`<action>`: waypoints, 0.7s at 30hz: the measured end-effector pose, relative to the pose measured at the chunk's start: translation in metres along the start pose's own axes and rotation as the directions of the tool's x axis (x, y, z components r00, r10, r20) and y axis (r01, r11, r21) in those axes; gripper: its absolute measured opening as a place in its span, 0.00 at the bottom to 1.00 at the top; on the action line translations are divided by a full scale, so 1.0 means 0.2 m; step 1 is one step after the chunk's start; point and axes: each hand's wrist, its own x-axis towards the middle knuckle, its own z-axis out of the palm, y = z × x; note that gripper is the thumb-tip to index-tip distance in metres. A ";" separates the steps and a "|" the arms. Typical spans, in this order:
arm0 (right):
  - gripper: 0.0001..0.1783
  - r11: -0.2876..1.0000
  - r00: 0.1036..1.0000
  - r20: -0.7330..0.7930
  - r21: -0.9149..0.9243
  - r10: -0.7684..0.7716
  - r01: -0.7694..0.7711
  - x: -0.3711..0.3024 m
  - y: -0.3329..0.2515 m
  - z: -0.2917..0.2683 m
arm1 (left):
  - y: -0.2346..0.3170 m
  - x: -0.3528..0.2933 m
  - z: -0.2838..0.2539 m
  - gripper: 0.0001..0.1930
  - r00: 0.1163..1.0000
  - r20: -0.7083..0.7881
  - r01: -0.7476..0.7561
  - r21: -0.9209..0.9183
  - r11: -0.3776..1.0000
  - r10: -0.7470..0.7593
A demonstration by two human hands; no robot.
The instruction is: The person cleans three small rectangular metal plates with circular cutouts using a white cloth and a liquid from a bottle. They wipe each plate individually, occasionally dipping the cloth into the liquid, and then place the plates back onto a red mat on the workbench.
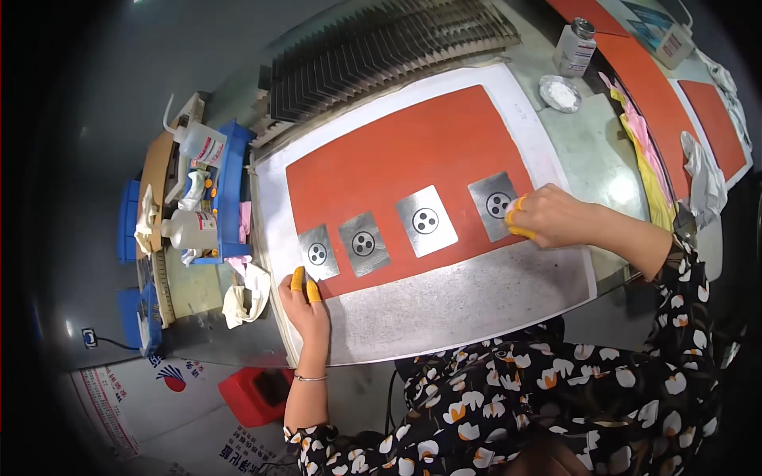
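Head view: left fingers parted at leftmost plate; right fingers bunched at rightmost plate, grip unclear.

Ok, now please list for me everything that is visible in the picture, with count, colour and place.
Mat: 1, orange-red, centre
Sheet: 1, white, under mat
Plates: 4, silvery with black markings, row on mat
Finned rack: 1, dark, beyond mat
Jar: 1, whitish, silvery cap, upper right
Dish: 1, white contents, near jar
Bottles: 3, whitish, two left, one upper right
Tray: 1, blue, left
Cloth-like pieces: several, white, pink, yellow, both sides
Bin: 1, red, lower left
Bracelet: 1, silvery, left wrist
Patterned clothing: black, flowered, bottom
Left hand: 1, yellow fingertip covers, at leftmost plate
Right hand: 1, yellow fingertip covers, at rightmost plate
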 end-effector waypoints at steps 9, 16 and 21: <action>0.02 0.993 0.995 -0.003 0.060 -0.100 0.100 0.51 -0.16 0.12 | 0.02 0.00 0.00 0.17 0.999 0.030 0.030 -0.105 0.994 -0.027; 0.03 0.984 0.987 0.009 0.086 -0.160 0.159 0.59 -0.27 0.19 | 0.01 0.01 0.00 0.17 0.999 0.043 0.020 -0.143 0.990 -0.014; 0.03 0.998 0.997 0.039 -0.011 -0.069 0.070 0.39 -0.13 0.13 | -0.01 0.00 -0.02 0.17 0.999 0.042 0.017 -0.133 0.991 -0.011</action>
